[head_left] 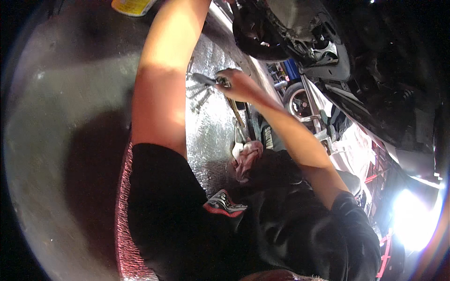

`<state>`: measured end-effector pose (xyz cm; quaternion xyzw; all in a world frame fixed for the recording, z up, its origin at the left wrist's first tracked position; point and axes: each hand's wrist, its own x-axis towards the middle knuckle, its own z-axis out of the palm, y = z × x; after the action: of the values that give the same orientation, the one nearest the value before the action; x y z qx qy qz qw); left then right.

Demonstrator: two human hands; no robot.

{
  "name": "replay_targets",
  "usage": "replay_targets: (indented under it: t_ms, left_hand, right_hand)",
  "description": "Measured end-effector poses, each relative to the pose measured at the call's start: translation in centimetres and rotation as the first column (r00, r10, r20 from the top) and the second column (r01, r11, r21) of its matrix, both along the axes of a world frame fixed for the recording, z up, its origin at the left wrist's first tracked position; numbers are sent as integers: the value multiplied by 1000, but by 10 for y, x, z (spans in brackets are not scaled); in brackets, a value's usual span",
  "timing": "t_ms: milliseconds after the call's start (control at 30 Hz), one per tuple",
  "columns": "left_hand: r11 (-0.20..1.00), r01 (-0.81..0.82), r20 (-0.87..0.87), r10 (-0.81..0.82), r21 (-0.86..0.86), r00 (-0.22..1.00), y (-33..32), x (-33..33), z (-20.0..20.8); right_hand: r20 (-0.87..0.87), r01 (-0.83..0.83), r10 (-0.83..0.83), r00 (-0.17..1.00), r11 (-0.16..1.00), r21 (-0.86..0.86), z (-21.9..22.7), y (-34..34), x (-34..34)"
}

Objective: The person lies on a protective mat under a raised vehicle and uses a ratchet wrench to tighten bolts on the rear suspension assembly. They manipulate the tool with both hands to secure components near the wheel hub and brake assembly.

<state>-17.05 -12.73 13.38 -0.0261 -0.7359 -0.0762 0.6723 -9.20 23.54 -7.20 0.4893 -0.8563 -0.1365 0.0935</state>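
Observation:
My right hand (239, 85) is closed around a tool with a dark grey, rounded handle (203, 78); its kind cannot be made out. The handle sticks out to the left, above a shiny silver mat (211, 136). Slim dark shapes, perhaps tools or their shadows, show on the mat just below that handle. My left forearm (168, 61) stretches up past the top edge, so the left hand is out of sight. Nearer to me, a crumpled pink rag (248, 159) lies beside the mat's right part, with a long thin tool (237, 114) between it and my right hand.
A car's dark underside (375, 61) hangs over the right. Beyond my right forearm stand a wheel (300, 102) and a blue object (291, 69). Lower right, a bright lamp (415, 218) glares. Grey floor (61, 117) spreads left; a yellow-labelled item (132, 6) sits at the top.

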Motion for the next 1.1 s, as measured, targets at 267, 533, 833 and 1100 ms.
replay_targets:
  t_ms: [267,533,833,1100]
  left_hand:
    - [951,291,-70,-285,103,956,-13,37,9]
    - [888,431,-72,-425,159,902,-5,80,8]
    - [848,496,-99,-487,185,868,-8,111,16]
    - [806,548,-101,-541,224,835,-5,127,17]
  right_hand:
    - [121,134,-161,979,969,209,-34,-68,-22]
    - [181,22,32,983,956,-292,56,-68,42]
    - [524,278,183,832,680,-678,97,-56,68]
    - [527,307,49,849,765,-566,64,-59,55]
